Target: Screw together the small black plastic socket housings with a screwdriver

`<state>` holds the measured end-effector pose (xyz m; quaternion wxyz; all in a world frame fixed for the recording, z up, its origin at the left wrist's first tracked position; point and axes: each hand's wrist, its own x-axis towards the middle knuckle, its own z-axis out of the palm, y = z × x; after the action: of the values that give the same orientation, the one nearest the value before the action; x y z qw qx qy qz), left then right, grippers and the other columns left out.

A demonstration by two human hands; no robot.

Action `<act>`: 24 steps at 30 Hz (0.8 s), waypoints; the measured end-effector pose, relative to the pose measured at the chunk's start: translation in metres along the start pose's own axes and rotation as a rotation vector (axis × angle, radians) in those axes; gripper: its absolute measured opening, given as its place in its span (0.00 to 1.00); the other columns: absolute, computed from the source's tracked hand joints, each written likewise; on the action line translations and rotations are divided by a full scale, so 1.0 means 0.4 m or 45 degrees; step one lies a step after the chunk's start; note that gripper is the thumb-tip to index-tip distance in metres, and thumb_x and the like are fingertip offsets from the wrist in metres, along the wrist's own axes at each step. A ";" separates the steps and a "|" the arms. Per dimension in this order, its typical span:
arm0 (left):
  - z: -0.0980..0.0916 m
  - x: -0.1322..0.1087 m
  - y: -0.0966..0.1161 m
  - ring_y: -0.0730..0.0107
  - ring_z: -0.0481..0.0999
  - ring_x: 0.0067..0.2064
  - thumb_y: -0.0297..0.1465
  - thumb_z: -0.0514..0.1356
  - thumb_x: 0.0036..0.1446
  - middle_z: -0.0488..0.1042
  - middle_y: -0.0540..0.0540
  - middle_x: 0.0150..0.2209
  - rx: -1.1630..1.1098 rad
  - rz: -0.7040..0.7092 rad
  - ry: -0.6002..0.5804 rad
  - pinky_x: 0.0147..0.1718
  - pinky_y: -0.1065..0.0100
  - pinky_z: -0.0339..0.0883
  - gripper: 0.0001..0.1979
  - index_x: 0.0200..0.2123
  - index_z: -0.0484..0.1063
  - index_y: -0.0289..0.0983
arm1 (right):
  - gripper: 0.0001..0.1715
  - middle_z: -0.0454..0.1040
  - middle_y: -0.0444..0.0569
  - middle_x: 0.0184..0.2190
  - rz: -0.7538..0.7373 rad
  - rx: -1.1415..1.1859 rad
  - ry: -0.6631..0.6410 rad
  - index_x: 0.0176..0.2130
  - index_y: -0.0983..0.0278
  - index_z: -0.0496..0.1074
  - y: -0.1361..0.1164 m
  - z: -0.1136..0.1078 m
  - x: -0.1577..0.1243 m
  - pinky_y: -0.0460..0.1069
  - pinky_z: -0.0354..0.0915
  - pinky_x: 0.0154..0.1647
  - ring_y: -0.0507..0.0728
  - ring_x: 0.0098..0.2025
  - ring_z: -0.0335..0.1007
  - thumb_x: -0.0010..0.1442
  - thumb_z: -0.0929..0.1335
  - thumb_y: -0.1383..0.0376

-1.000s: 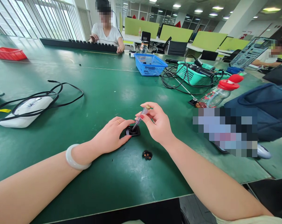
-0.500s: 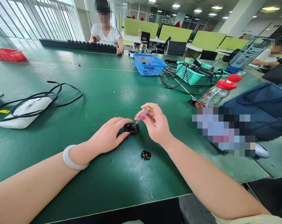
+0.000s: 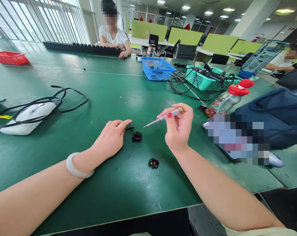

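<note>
My right hand (image 3: 180, 126) is closed round the clear handle of a slim screwdriver (image 3: 160, 118). Its tip points left, held off the small black parts. In my left hand (image 3: 114, 134), thumb and fingers pinch a thin black frame-like piece (image 3: 130, 126), partly hidden by the fingers. Just right of that hand, a small black square plastic part (image 3: 137, 137) with an opening lies on the green table (image 3: 89, 196). Nearer to me lies a black part with copper-coloured contacts (image 3: 153, 163).
A white device (image 3: 30, 116) wrapped in black cable lies left. Farther back are a red tray (image 3: 10, 58), a blue basket (image 3: 158, 69) and a green basket (image 3: 202, 80) with cables. A bottle (image 3: 222, 101), phone and dark bag (image 3: 276, 114) stand right. A person (image 3: 114, 39) sits opposite.
My right hand has drawn the screwdriver up and right, out of the black part. My left hand has shifted left with the thin black piece, which is now apart from the square part.
</note>
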<state>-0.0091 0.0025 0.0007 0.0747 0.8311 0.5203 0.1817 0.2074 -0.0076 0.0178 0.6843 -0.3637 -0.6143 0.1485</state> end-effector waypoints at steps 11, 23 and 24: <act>0.015 -0.005 0.037 0.53 0.55 0.68 0.46 0.48 0.63 0.61 0.36 0.63 -0.117 -0.019 -0.190 0.66 0.46 0.53 0.28 0.60 0.59 0.34 | 0.09 0.70 0.43 0.32 -0.021 -0.056 -0.025 0.46 0.56 0.60 0.026 -0.007 0.005 0.56 0.70 0.41 0.55 0.35 0.73 0.66 0.63 0.59; 0.013 -0.096 0.186 0.29 0.47 0.68 0.59 0.55 0.52 0.44 0.37 0.70 -0.024 0.298 -0.369 0.59 0.28 0.51 0.40 0.65 0.54 0.52 | 0.12 0.71 0.43 0.31 0.156 -0.012 0.145 0.44 0.57 0.59 0.119 -0.024 0.037 0.54 0.72 0.39 0.54 0.32 0.73 0.64 0.64 0.56; 0.014 -0.104 0.199 0.28 0.48 0.67 0.58 0.55 0.52 0.43 0.37 0.70 -0.011 0.305 -0.356 0.58 0.27 0.52 0.39 0.64 0.55 0.53 | 0.12 0.71 0.43 0.31 0.172 -0.011 0.145 0.44 0.57 0.59 0.122 -0.024 0.037 0.54 0.72 0.39 0.54 0.32 0.73 0.64 0.64 0.56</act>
<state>0.0435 -0.0698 0.0113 0.1278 0.9040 0.4012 0.0743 0.2311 0.0326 -0.0043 0.7050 -0.4151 -0.5491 0.1707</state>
